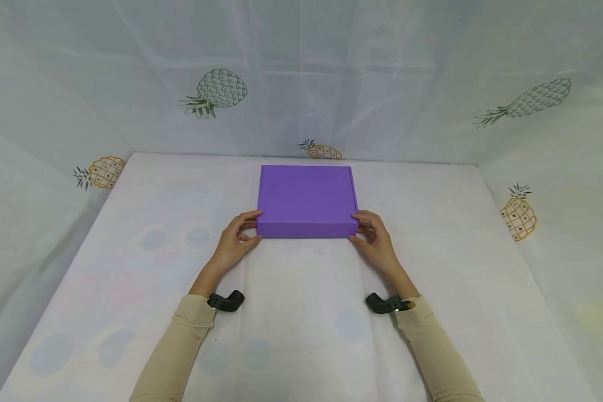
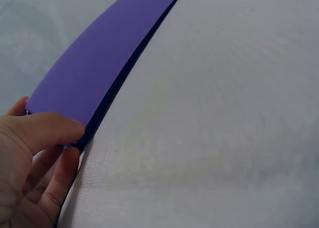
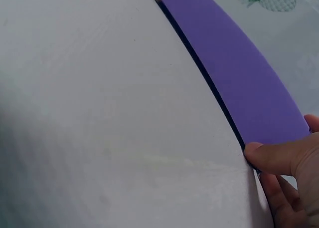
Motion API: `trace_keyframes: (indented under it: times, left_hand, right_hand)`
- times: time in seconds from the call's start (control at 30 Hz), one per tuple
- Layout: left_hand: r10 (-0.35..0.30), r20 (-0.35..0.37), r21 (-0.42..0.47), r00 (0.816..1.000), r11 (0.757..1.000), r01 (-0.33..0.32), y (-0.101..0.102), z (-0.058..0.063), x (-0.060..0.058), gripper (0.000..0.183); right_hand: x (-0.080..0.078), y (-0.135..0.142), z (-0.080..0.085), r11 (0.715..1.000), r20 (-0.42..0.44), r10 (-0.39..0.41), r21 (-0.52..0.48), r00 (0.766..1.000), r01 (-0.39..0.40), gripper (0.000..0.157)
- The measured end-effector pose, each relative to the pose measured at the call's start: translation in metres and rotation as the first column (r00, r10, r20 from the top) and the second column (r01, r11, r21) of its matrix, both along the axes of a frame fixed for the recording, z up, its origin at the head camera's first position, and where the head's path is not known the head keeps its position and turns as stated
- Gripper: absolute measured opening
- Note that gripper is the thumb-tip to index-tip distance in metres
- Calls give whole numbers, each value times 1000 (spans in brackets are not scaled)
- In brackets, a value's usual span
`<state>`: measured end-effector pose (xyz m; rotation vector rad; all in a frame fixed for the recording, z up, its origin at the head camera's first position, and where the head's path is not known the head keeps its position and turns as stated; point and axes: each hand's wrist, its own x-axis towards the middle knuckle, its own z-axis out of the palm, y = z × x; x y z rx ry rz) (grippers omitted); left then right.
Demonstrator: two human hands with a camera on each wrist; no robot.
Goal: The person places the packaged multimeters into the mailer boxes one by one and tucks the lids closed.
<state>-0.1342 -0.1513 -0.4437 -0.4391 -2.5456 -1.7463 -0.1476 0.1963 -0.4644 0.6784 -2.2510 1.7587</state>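
A flat purple box (image 1: 307, 195) with its lid down is at the far middle of the table. At its front left corner my left hand (image 1: 235, 240) grips it, thumb on the front face, one finger on the top edge and others at the side. My right hand (image 1: 377, 239) holds the front right corner in much the same way. In the left wrist view the left thumb (image 2: 55, 130) presses the front panel near its lower edge. The right thumb (image 3: 274, 158) does so in the right wrist view. A dark strip shows under the box's front edge; its far side fingers are partly hidden.
A white cloth with faint coloured spots covers the table (image 1: 301, 312). Behind it hangs a pale curtain (image 1: 382, 72) printed with pineapples, which also closes off both sides. Each wrist wears a black camera band, such as the left band (image 1: 226, 301).
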Motion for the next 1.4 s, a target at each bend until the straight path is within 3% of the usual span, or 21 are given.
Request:
trace_keyframes:
  times: [0.07,0.33,0.57,0.8,1.13,1.27,1.4]
  left_hand:
    - [11,-1,2,1000,1000,-11,0,-1,-1,54]
    - [63,13,44,998,997,-63,-4,-34,-18,52]
    - [85,-18,46,996,995,-84,-2,-35,-17,49]
    - [104,-37,71,994,992,-101,-1,-35,-17,48]
    - [77,17,47,997,996,-77,-3,-40,-10,50]
    - [56,46,58,997,997,-59,-1,-21,-3,45]
    - [62,72,66,996,996,-66,4,-3,1,41]
  right_hand:
    - [0,-1,0,1000,-9,-14,-8,1000,14,48]
    - [1,-7,4,997,-34,-79,1,996,79,46]
    - [3,-11,5,991,-25,-131,12,991,131,44]
    - [2,-12,6,991,-2,-134,6,991,134,44]
    - [4,-1,-2,999,43,-44,-28,998,46,43]
    - [2,0,-6,998,61,-49,-43,997,52,43]
    - [4,-2,4,998,89,-43,-45,995,47,40]
